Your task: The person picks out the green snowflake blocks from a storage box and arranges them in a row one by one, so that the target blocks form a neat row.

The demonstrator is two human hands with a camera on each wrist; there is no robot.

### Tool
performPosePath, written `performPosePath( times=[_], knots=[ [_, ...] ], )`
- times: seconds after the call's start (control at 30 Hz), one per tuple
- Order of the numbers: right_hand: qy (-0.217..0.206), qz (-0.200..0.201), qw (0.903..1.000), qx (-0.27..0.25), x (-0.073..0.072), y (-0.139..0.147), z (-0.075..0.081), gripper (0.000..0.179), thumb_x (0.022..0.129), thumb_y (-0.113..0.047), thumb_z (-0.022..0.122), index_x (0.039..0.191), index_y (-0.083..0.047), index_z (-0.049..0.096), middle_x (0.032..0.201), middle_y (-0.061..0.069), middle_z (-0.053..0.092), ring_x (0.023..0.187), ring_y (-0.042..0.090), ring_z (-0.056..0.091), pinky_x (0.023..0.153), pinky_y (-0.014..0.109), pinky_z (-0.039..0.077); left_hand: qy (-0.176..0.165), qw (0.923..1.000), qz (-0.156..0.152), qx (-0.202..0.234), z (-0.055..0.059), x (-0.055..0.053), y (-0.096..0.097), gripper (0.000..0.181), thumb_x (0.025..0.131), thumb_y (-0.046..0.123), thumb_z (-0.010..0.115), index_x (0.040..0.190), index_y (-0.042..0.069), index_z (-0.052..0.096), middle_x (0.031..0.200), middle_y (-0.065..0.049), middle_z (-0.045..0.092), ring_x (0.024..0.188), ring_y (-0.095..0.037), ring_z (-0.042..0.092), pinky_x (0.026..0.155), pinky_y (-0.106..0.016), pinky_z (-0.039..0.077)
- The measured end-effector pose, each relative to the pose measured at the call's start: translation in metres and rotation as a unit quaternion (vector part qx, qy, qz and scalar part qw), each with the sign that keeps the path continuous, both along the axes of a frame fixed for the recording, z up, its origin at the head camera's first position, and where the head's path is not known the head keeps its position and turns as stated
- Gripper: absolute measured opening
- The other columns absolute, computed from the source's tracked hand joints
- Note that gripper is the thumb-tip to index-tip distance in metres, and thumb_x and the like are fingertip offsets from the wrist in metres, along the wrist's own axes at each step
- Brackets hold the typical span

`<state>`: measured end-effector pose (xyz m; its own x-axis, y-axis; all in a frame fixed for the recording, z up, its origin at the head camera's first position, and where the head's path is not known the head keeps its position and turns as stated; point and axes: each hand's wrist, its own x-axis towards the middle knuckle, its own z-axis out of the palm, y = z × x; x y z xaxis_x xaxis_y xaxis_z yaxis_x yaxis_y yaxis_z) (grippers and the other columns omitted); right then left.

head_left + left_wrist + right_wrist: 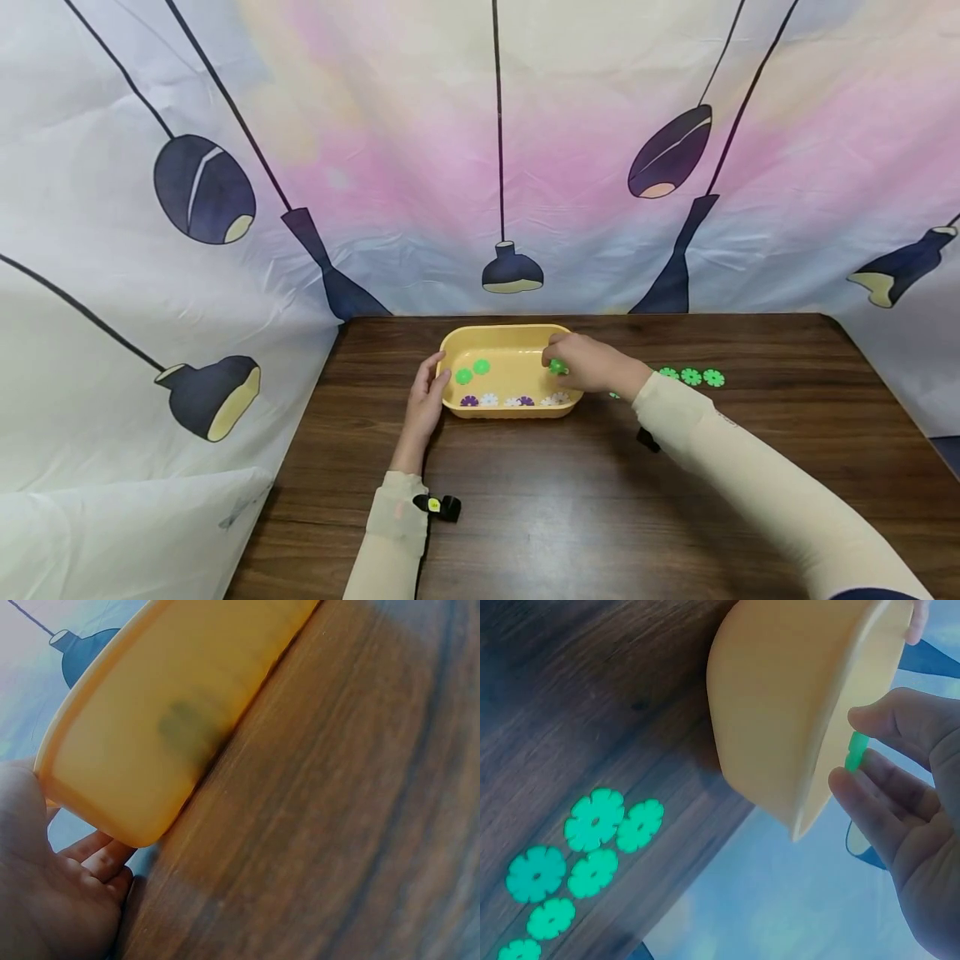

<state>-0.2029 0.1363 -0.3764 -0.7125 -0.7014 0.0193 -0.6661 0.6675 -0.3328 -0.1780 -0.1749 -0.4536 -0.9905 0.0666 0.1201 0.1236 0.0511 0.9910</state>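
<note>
A yellow plastic basin (510, 332) stands near the table's back edge. My left hand (427, 396) holds its left end, with the thumb at the rim and the fingers around the outside, as the left wrist view shows too. Over the basin's right end, my right hand (592, 363) pinches a green snowflake-shaped plastic disc (857, 751) between thumb and fingertips. Inside the basin lie two green discs (464, 377) on the left, with several white discs (489, 400) and purple discs (469, 401) along the front wall.
On the dark wooden table (525, 500), right of the basin, several loose green discs (691, 377) lie flat, partly behind my right arm. A printed cloth (420, 167) with painted lamps hangs behind the table.
</note>
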Motion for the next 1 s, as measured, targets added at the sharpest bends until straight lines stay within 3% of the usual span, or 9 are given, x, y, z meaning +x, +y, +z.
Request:
performPosePath(
  times=[0.77, 1.0],
  knots=[
    [0.021, -0.038, 0.9987, -0.028, 0.009, 0.056, 0.002, 0.027, 0.089, 0.004, 0.077, 0.115, 0.002, 0.076, 0.108, 0.013, 0.069, 0.095, 0.027, 0.068, 0.079, 0.041, 0.06, 0.004, 0.9999, 0.006, -0.009, -0.003, -0.001, 0.0, 0.046, 0.112, 0.01, 0.051, 0.154, -0.006, 0.044, 0.168, -0.025, 0.029, 0.16, -0.038, 0.016, 0.126, -0.053, 0.023],
    [0.02, -0.053, 0.9977, -0.038, 0.015, 0.078, -0.002, 0.025, 0.089, 0.004, 0.075, 0.114, 0.0, 0.077, 0.109, 0.015, 0.069, 0.094, 0.028, 0.068, 0.078, 0.042, 0.06, 0.009, 0.9999, 0.0, -0.006, -0.002, -0.001, 0.0, 0.046, 0.112, 0.009, 0.05, 0.154, -0.007, 0.043, 0.169, -0.029, 0.024, 0.16, -0.04, 0.015, 0.125, -0.056, 0.025]
  ],
)
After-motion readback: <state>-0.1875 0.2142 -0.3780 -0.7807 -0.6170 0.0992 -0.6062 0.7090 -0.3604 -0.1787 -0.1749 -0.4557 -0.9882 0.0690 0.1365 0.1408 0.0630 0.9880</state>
